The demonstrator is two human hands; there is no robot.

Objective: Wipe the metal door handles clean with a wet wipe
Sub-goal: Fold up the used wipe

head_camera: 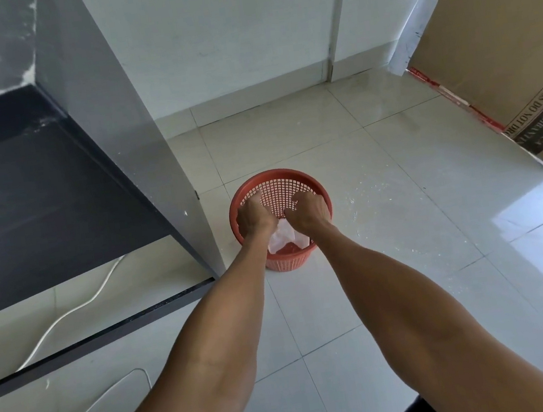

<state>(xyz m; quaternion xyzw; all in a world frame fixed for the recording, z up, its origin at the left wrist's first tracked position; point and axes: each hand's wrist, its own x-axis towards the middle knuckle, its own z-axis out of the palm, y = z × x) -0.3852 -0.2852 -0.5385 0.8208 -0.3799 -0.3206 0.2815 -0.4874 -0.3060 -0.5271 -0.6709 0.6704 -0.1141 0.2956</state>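
A: Wipe (284, 235), where does it lie?
B: White and crumpled, inside the round red basket (276, 173). The basket is plastic lattice and stands on the glossy tiled floor (403, 223), just beside the foot of the desk's (38, 202) grey side panel.
A: Any writing?
B: A cardboard box (500, 37) at the right carries a printed label (541, 111), upside down: "GLASS DO NOT DR…". The other lines I cannot read.
A: And the grip?
B: Over the basket hang the left hand (254, 220) and right hand (309, 213), fingers curled, the wipe between them. Whether either grip holds it, I cannot tell.
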